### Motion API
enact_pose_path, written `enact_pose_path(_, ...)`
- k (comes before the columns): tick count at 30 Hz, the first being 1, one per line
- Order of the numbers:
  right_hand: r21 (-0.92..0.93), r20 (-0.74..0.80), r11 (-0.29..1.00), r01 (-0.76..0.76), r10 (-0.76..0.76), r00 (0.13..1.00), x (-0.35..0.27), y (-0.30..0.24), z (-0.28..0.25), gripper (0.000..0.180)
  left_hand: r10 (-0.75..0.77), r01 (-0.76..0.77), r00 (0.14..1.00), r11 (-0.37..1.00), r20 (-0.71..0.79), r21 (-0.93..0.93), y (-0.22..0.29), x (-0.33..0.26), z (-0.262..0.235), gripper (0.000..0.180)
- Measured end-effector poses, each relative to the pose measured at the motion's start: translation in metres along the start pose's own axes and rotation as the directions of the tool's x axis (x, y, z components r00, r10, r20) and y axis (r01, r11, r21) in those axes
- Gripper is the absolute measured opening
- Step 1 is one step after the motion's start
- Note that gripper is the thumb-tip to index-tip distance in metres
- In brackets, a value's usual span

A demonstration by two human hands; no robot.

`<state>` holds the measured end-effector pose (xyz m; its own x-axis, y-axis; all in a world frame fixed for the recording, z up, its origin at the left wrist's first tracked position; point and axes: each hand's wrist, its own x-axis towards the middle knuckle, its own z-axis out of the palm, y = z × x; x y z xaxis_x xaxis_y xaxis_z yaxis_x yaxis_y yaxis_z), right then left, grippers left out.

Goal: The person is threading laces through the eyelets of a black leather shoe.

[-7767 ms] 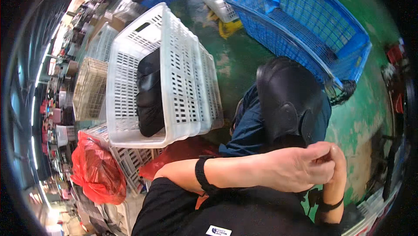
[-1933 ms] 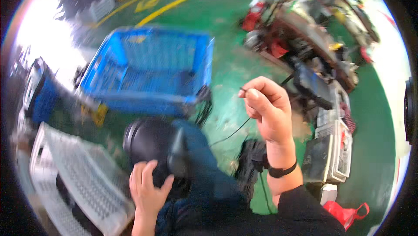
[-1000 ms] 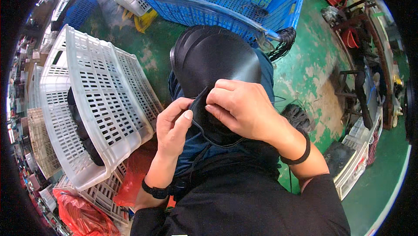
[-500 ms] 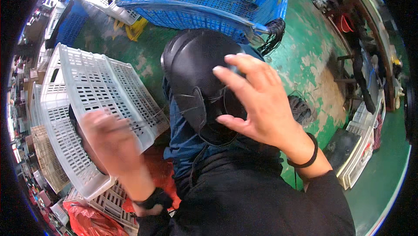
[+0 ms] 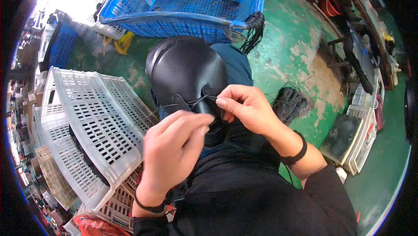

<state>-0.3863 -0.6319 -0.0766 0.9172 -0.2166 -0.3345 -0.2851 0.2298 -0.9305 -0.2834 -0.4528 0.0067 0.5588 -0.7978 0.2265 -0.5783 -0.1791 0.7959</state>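
A black shoe (image 5: pixel 185 64) with a smooth, rounded toe rests on my lap, its toe pointing away from me. Thin black shoelace (image 5: pixel 199 101) crosses over its opening in a loose twist. On the right side, my right hand (image 5: pixel 244 107) pinches a strand of this lace between thumb and forefinger. My left hand (image 5: pixel 178 142), slightly blurred, is over the shoe's near left side with its fingers drawn together. Whatever is between those left fingertips is hidden. The back of the shoe is partly covered by my hands.
A big blue crate (image 5: pixel 183 24) stands just beyond the shoe, with black laces (image 5: pixel 254 29) hanging over its corner. White crates (image 5: pixel 100 118) lean at my left, above a red bag (image 5: pixel 98 226). A dark lace bundle (image 5: pixel 289 103) lies on the green floor at right.
My right hand has gone from spread above the shoe to pinching the lace. My left hand has come in from the white crates to the shoe. The view has shifted slightly.
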Motion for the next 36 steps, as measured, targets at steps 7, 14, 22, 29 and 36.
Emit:
enact_pose_path(7,0.221,0.033,0.975,-0.025,0.018,0.999,-0.001,0.01,0.005,0.025,-0.17,0.17,0.984,0.985,0.049,0.006,-0.021,-0.005,0.033,0.03)
enact_pose_path(14,0.194,0.021,0.981,-0.005,0.001,1.0,-0.001,0.011,0.002,0.025,-0.24,0.24,0.971,0.971,0.021,0.007,-0.018,-0.002,0.038,0.036)
enact_pose_path(22,0.188,0.117,0.982,-0.014,-0.008,0.993,-0.003,0.005,0.0,0.02,-0.255,0.256,0.964,0.967,0.076,-0.001,-0.02,0.007,0.034,0.035)
enact_pose_path(29,-0.397,0.147,0.822,0.408,-0.382,0.913,0.0,0.005,-0.013,0.005,-0.19,0.172,0.98,0.961,0.066,0.218,-0.005,0.01,0.03,0.025)
enact_pose_path(36,0.514,-0.27,0.666,0.541,-0.473,0.839,-0.034,-0.017,-0.087,0.016,-0.276,0.313,0.924,0.944,-0.265,0.108,-0.014,-0.032,-0.051,0.028)
